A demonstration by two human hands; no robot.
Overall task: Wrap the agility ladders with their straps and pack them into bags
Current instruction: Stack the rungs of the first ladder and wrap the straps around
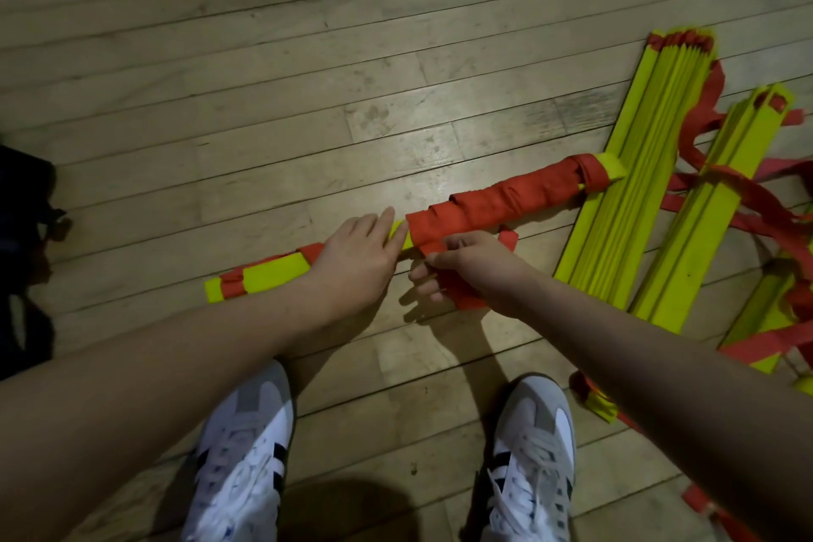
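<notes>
A bundle of yellow ladder rungs (272,273) lies across the wooden floor in front of my feet, its right half wound in red strap (497,200). My left hand (352,255) rests flat on the bundle's middle with fingers straight. My right hand (462,266) grips the loose end of the red strap (462,295) just below the bundle, fingers curled round it.
Two unwrapped stacks of yellow rungs (633,172) (699,216) lie at the right amid tangled red straps (756,198). More yellow rungs (756,330) lie at the far right edge. A dark bag (22,242) sits at the left edge. My white shoes (246,453) are below.
</notes>
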